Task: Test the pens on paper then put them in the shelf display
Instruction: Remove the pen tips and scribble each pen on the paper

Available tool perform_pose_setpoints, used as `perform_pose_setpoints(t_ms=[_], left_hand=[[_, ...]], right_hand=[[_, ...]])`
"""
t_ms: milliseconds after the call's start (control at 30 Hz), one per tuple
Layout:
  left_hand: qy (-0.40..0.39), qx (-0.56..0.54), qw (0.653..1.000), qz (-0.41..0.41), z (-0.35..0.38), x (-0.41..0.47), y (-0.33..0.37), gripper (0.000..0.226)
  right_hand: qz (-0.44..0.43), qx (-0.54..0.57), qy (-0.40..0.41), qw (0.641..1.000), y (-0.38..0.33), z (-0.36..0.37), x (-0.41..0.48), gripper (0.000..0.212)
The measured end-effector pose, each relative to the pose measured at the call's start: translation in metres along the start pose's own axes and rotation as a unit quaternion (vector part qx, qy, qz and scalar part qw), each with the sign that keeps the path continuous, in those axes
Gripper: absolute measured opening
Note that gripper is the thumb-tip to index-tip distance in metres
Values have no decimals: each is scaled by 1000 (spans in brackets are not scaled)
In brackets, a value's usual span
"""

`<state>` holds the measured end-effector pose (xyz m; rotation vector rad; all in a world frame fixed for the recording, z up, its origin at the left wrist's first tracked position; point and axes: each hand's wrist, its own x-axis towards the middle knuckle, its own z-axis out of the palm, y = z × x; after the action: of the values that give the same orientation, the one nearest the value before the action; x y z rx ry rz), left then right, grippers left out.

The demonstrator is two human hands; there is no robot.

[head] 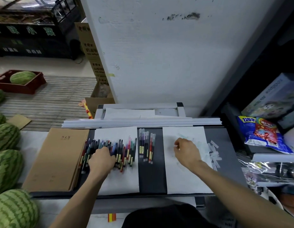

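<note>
A heap of coloured pens point(121, 149) lies on the left white sheet point(120, 180) on the dark tabletop. My left hand point(101, 159) rests palm down on the heap; its fingertips are hidden among the pens. Several pens point(146, 145) lie apart in a neat row on the dark strip between the two sheets. Over the right sheet point(184, 176), which bears faint scribbles, my right hand point(186, 151) is curled and pinches a thin pale pen, of which only a small white end shows at the fingertips.
A stack of brown notebooks point(55, 160) lies left of the pens. Small white slips point(213, 153) are scattered at the right sheet's edge. Watermelons point(6, 162) line the left side. Snack bags point(261, 134) and boxes fill the dark shelf at right. A white wall stands behind.
</note>
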<state>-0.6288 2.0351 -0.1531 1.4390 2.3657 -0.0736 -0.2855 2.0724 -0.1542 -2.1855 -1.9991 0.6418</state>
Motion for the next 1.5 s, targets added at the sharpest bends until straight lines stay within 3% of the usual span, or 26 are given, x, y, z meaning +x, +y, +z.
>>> perform_pose_setpoints(t_ms=[167,433,600,700,767,933,1100,1333,1500], left_hand=[[-14,-5,1000,-4,-2,-3,1,18],[10,-39,999,-7,-16,-14,-1,28],[26,-167,985,37,-29,-31,2,29],[-19,-331,940,82,-38,-45,10,27],[-36,-385,916,112,-46,-61,16,34],[-92,-449,865,202,-74,-103,39,32],[-77,-399,854,327,-105,-135,55,34],[-68,-395,843,359,-122,-149,64,29],[-64,-393,847,352,-122,-152,66,28]], right_hand=[[-10,-108,-15,994,35,-14,7,30],[17,-144,-24,989,19,-4,10,25],[49,-46,-14,998,17,-12,10,32],[12,94,-5,995,7,-26,1,23],[-18,208,-11,978,-7,-41,-14,7],[-92,445,-105,885,-52,-84,-62,10],[-145,513,-119,837,-71,-113,-93,17],[-140,532,-114,827,-72,-126,-101,17],[-54,659,-123,740,-75,-132,-100,19]])
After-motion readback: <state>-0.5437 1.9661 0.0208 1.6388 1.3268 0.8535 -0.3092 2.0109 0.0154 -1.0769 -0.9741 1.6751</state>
